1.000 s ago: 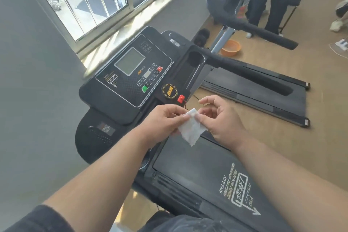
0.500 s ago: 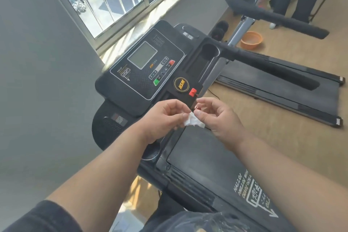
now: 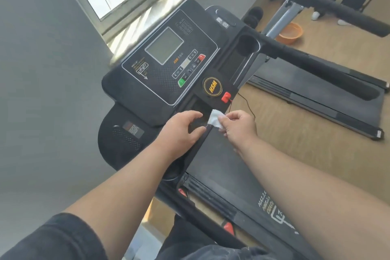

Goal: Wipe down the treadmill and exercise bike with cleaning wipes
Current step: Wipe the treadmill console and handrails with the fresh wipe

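Where console (image 3: 168, 65) reads HSM, right hand (image 3: 238, 126) pinching wipe (image 3: 215, 119)

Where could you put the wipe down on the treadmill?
The round cup holder right of the console looks empty, and so does the flat black ledge left of the green button. It is crowded below the red safety key, where the left hand and the right hand, pinching the wipe, meet.

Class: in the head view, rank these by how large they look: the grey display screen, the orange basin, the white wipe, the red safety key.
1. Display screen
2. Orange basin, though it sits farther away, so its true size is unsure
3. White wipe, partly bunched in the right hand
4. Red safety key
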